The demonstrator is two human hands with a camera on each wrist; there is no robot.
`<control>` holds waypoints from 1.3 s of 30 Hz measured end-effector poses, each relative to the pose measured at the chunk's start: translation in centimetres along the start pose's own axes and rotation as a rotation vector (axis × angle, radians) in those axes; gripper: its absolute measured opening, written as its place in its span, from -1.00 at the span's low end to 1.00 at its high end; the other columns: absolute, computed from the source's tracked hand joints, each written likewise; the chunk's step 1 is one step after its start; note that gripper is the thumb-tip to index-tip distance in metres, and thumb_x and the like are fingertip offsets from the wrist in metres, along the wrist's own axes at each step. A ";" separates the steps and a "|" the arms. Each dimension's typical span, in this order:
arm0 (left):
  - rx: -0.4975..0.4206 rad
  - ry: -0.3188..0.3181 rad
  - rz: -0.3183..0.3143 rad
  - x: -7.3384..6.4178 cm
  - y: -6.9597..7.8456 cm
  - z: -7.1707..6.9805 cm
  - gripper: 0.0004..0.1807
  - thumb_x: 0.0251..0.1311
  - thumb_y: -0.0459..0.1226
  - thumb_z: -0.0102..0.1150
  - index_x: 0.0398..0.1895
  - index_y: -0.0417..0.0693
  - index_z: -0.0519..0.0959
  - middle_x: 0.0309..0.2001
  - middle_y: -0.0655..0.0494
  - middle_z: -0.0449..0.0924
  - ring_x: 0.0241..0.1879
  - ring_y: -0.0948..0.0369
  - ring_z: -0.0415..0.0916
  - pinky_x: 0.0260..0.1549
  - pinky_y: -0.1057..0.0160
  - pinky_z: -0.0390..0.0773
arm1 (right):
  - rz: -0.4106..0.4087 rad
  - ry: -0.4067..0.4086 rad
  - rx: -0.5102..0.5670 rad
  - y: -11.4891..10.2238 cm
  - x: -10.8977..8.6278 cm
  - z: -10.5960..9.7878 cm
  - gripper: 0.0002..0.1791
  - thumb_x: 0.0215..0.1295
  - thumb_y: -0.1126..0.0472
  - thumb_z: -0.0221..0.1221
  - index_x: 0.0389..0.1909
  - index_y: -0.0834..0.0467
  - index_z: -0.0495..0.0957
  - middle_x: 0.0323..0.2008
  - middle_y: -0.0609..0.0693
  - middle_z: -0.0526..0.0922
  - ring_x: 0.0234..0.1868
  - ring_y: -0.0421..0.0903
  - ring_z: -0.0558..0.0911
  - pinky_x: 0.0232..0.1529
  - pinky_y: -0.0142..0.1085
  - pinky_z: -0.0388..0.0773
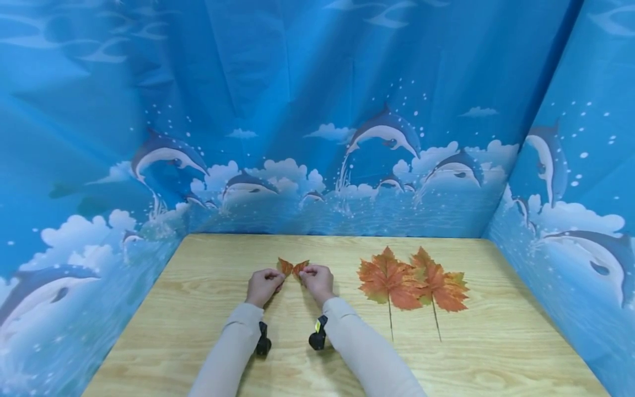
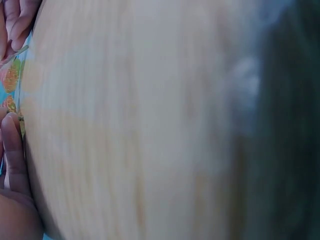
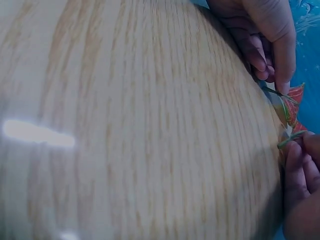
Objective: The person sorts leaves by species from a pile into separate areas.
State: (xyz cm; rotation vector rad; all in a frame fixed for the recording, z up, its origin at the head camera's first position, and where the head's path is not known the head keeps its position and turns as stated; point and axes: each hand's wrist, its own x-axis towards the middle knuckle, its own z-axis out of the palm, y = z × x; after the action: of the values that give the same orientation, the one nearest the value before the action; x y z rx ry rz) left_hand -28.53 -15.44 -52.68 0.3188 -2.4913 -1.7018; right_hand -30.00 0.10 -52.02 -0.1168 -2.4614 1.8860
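In the head view my left hand point(image 1: 264, 286) and right hand point(image 1: 319, 280) face each other above the wooden table. Between them are two small orange-red pieces point(image 1: 285, 267), like bits of artificial leaf, which meet or nearly meet in a bow shape. Thumb and fingers of each hand pinch the piece on that side. Thin green stem-like ends point(image 3: 291, 138) show at the fingertips in the right wrist view. Whether the two pieces are joined cannot be told. The left wrist view catches both hands only at its left edge, with orange-and-green bits point(image 2: 10, 77) between them.
To the right, two large orange maple leaves point(image 1: 388, 278) with long thin stems lie overlapping on the wood-grain table point(image 1: 208, 331). A blue dolphin-print curtain point(image 1: 278, 110) hangs along the table's back and sides. Black wrist cameras point(image 1: 317, 335) sit near the forearms.
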 end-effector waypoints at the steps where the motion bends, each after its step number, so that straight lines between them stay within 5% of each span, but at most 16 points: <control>1: 0.001 -0.004 0.003 0.0 0.0 0.0 -0.87 0.16 -0.30 0.27 -0.39 -0.23 0.65 -0.61 0.10 0.55 -0.61 0.27 0.47 -0.52 0.34 0.46 | -0.006 0.006 -0.005 0.1 0.0 0.0 -0.93 0.12 0.32 0.33 -0.38 0.25 0.68 -0.55 -0.02 0.66 -0.57 -0.25 0.57 -0.50 -0.40 0.52; 26: 0.017 -0.015 0.034 0.4 -0.2 0.4 -0.88 0.15 -0.31 0.29 -0.39 -0.23 0.65 -0.60 0.09 0.57 -0.60 0.25 0.47 -0.52 0.31 0.48 | 0.027 -0.115 0.160 0.4 0.3 -1.2 -0.84 0.21 0.36 0.26 -0.23 0.37 0.66 -0.41 0.09 0.71 -0.45 -0.20 0.65 -0.37 -0.36 0.61; 39: -0.004 -0.034 0.019 0.4 -0.3 0.2 -0.89 0.16 -0.33 0.27 -0.33 -0.23 0.65 -0.55 0.05 0.60 -0.54 0.23 0.49 -0.45 0.31 0.48 | 0.052 -0.165 0.076 -0.7 0.6 -3.7 -0.76 0.26 0.26 0.24 -0.12 0.32 0.64 -0.28 0.13 0.70 -0.31 -0.07 0.69 -0.29 -0.28 0.63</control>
State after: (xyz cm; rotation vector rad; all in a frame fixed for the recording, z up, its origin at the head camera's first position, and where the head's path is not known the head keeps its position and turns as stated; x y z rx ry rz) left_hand -28.95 -15.45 -53.04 0.2668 -2.5056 -1.7193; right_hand -30.38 3.52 -50.37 -0.0242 -2.5078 2.0868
